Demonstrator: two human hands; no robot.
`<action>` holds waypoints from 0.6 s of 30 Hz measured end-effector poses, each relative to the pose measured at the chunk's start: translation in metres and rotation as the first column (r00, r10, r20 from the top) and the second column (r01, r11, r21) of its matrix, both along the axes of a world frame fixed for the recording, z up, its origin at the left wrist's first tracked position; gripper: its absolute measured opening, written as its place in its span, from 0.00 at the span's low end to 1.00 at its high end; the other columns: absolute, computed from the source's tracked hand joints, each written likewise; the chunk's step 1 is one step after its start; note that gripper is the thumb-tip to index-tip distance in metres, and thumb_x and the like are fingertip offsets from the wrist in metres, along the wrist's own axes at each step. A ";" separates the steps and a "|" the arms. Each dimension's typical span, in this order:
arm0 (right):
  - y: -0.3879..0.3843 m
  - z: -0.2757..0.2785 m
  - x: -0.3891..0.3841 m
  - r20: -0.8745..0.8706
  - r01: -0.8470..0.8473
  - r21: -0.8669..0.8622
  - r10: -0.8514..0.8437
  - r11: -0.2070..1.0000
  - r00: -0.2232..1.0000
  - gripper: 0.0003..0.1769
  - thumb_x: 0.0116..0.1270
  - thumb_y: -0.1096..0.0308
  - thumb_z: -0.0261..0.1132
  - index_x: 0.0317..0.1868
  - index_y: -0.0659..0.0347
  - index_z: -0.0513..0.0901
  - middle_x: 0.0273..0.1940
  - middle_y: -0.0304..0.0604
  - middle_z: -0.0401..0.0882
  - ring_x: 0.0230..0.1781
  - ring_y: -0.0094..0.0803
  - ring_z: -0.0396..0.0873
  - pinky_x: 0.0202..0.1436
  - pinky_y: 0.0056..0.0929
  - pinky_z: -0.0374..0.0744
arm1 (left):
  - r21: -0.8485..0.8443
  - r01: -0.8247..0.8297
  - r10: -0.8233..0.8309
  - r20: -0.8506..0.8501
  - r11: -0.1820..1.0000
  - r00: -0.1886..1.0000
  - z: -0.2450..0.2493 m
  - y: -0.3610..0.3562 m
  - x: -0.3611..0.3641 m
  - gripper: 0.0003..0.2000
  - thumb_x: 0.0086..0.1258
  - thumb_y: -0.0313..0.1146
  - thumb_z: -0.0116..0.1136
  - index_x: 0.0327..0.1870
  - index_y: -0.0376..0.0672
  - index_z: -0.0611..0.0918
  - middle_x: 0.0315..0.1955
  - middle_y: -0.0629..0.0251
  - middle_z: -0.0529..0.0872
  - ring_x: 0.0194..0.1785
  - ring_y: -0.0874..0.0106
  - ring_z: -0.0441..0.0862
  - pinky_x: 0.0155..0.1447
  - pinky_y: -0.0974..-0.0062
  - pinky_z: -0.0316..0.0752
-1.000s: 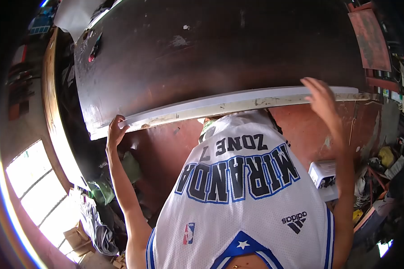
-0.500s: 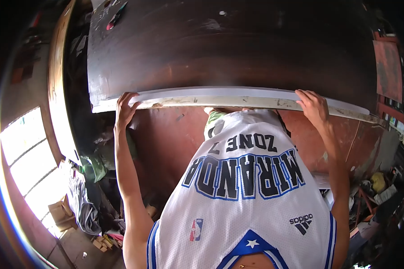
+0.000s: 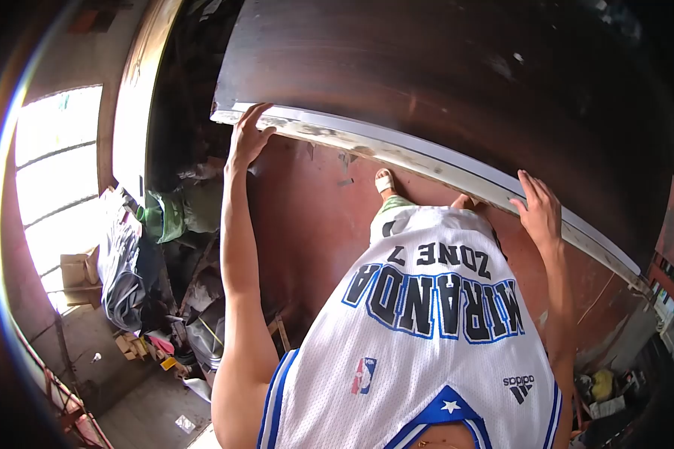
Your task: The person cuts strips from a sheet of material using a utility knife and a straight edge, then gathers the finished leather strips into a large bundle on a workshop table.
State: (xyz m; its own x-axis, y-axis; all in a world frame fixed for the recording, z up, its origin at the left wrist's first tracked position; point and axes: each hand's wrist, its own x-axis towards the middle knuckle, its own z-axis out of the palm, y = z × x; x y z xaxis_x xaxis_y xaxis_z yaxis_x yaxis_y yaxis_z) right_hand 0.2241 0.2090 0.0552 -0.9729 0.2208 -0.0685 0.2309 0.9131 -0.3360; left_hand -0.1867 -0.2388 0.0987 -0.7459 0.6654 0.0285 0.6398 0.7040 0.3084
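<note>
A long white strip point(image 3: 367, 135) lies along the near edge of a large dark tabletop point(image 3: 397, 67), slanting down to the right. At its left end, my left hand point(image 3: 249, 140) has its fingers over the strip and its thumb on the near side. Farther right, my right hand point(image 3: 539, 209) straddles the strip, with fingers reaching toward the dark surface and thumb on the near side. Below the strip shows the table's worn, pale, stained edge point(image 3: 427, 170). My palms hide parts of the strip.
Under the table edge is a reddish panel or floor point(image 3: 299, 202), with my sandalled foot point(image 3: 384, 180) near it. Bags and cloth point(image 3: 123, 262), a cardboard box point(image 3: 80, 271) and small wood blocks point(image 3: 131, 346) crowd the left side. A bright window point(image 3: 60, 165) stands beyond.
The view has turned, so the table edge now slants and its left end sits higher. Both hands stay at the strip, which looks narrower and nearer the table's edge.
</note>
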 end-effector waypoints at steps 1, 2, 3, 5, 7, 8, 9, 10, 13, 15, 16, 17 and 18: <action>0.005 0.001 0.002 -0.001 -0.006 0.014 0.006 1.000 1.000 0.33 0.58 0.68 0.73 0.64 0.63 0.76 0.60 0.50 0.80 0.59 0.46 0.79 0.64 0.39 0.77 | -0.011 0.011 -0.011 -0.001 1.000 1.000 0.001 0.009 0.002 0.27 0.55 0.26 0.69 0.61 0.46 0.80 0.58 0.58 0.82 0.62 0.56 0.78 0.66 0.62 0.74; 0.013 0.001 0.008 0.035 0.018 0.023 -0.019 1.000 0.999 0.32 0.58 0.68 0.73 0.63 0.64 0.76 0.59 0.50 0.81 0.58 0.46 0.79 0.63 0.39 0.78 | -0.005 0.049 -0.049 0.011 0.999 0.999 -0.003 0.019 0.006 0.27 0.56 0.28 0.69 0.61 0.46 0.80 0.59 0.59 0.81 0.62 0.56 0.78 0.65 0.62 0.74; 0.024 0.001 0.014 0.071 0.039 0.040 -0.042 0.998 0.997 0.30 0.58 0.69 0.73 0.62 0.64 0.77 0.59 0.50 0.81 0.58 0.46 0.80 0.62 0.39 0.79 | 0.038 0.102 -0.104 0.066 0.994 0.992 -0.005 0.035 0.013 0.28 0.56 0.29 0.69 0.62 0.47 0.79 0.60 0.60 0.81 0.64 0.57 0.77 0.67 0.62 0.72; 0.047 0.001 0.029 0.064 0.037 0.098 -0.044 0.994 0.997 0.26 0.60 0.70 0.72 0.60 0.64 0.79 0.56 0.51 0.83 0.55 0.46 0.82 0.58 0.38 0.80 | -0.004 0.208 -0.208 0.046 0.978 0.977 -0.021 0.065 0.023 0.29 0.58 0.31 0.69 0.64 0.49 0.77 0.62 0.62 0.80 0.66 0.59 0.75 0.71 0.59 0.67; 0.068 0.006 0.039 0.101 0.095 0.085 -0.104 0.992 0.989 0.23 0.61 0.70 0.71 0.58 0.63 0.81 0.54 0.52 0.84 0.53 0.48 0.82 0.56 0.39 0.81 | 0.003 0.313 -0.312 -0.041 0.950 0.949 -0.031 0.096 0.034 0.29 0.58 0.33 0.71 0.64 0.50 0.78 0.60 0.62 0.82 0.66 0.60 0.76 0.71 0.60 0.67; 0.071 0.013 0.039 0.121 0.139 0.096 -0.150 0.986 0.981 0.21 0.63 0.71 0.70 0.57 0.62 0.82 0.53 0.52 0.84 0.53 0.50 0.82 0.55 0.40 0.81 | -0.007 0.350 -0.350 -0.005 0.937 0.937 -0.047 0.107 0.032 0.29 0.60 0.37 0.70 0.66 0.52 0.77 0.61 0.64 0.81 0.67 0.62 0.76 0.72 0.56 0.63; 0.079 0.014 0.042 0.122 0.125 0.110 -0.138 0.986 0.983 0.21 0.63 0.71 0.70 0.57 0.62 0.82 0.53 0.52 0.84 0.53 0.50 0.82 0.55 0.40 0.81 | -0.017 0.393 -0.393 0.022 0.919 0.919 -0.061 0.120 0.031 0.30 0.62 0.41 0.69 0.67 0.55 0.76 0.63 0.67 0.81 0.67 0.65 0.75 0.73 0.53 0.60; 0.087 0.010 0.048 0.130 0.140 0.122 -0.156 0.983 0.979 0.21 0.63 0.70 0.70 0.57 0.62 0.82 0.53 0.52 0.84 0.53 0.50 0.82 0.55 0.41 0.81 | -0.060 0.410 -0.410 0.022 0.910 0.912 -0.065 0.134 0.037 0.28 0.62 0.43 0.69 0.66 0.55 0.78 0.61 0.67 0.82 0.66 0.65 0.76 0.74 0.53 0.60; 0.088 0.015 0.049 0.202 0.209 0.132 -0.232 0.969 0.951 0.24 0.62 0.71 0.71 0.60 0.62 0.80 0.57 0.53 0.82 0.56 0.51 0.80 0.58 0.42 0.79 | -0.141 0.459 -0.462 0.014 0.877 0.887 -0.067 0.165 0.045 0.25 0.59 0.41 0.72 0.59 0.54 0.83 0.56 0.64 0.85 0.62 0.64 0.79 0.72 0.55 0.61; 0.085 0.018 0.049 0.196 0.237 0.153 -0.265 0.959 0.944 0.29 0.61 0.72 0.72 0.63 0.63 0.77 0.61 0.54 0.79 0.61 0.52 0.77 0.62 0.41 0.76 | -0.101 0.476 -0.476 0.029 0.874 0.879 -0.067 0.183 0.058 0.25 0.58 0.39 0.73 0.59 0.53 0.83 0.55 0.64 0.86 0.63 0.64 0.78 0.73 0.55 0.60; 0.079 0.020 0.043 0.185 0.234 0.136 -0.256 0.963 0.949 0.33 0.59 0.73 0.72 0.66 0.63 0.74 0.64 0.53 0.76 0.63 0.51 0.75 0.66 0.41 0.74 | -0.096 0.468 -0.468 0.025 0.879 0.884 -0.068 0.179 0.058 0.25 0.58 0.39 0.73 0.59 0.53 0.83 0.55 0.64 0.86 0.63 0.64 0.78 0.73 0.55 0.60; 0.070 0.020 0.033 0.121 0.217 0.119 -0.231 0.969 0.965 0.32 0.59 0.72 0.73 0.65 0.63 0.75 0.63 0.53 0.78 0.62 0.50 0.76 0.65 0.40 0.75 | 0.034 0.435 -0.432 -0.072 0.900 0.899 -0.067 0.173 0.057 0.25 0.57 0.36 0.73 0.59 0.51 0.83 0.54 0.64 0.86 0.62 0.63 0.79 0.71 0.55 0.63; 0.057 0.021 0.018 0.060 0.203 0.056 -0.206 0.978 0.977 0.31 0.59 0.72 0.73 0.64 0.62 0.76 0.62 0.52 0.78 0.62 0.50 0.76 0.65 0.40 0.75 | 0.165 0.408 -0.382 -0.167 0.898 0.909 -0.065 0.167 0.054 0.25 0.57 0.34 0.73 0.58 0.49 0.83 0.54 0.63 0.86 0.62 0.62 0.79 0.70 0.55 0.65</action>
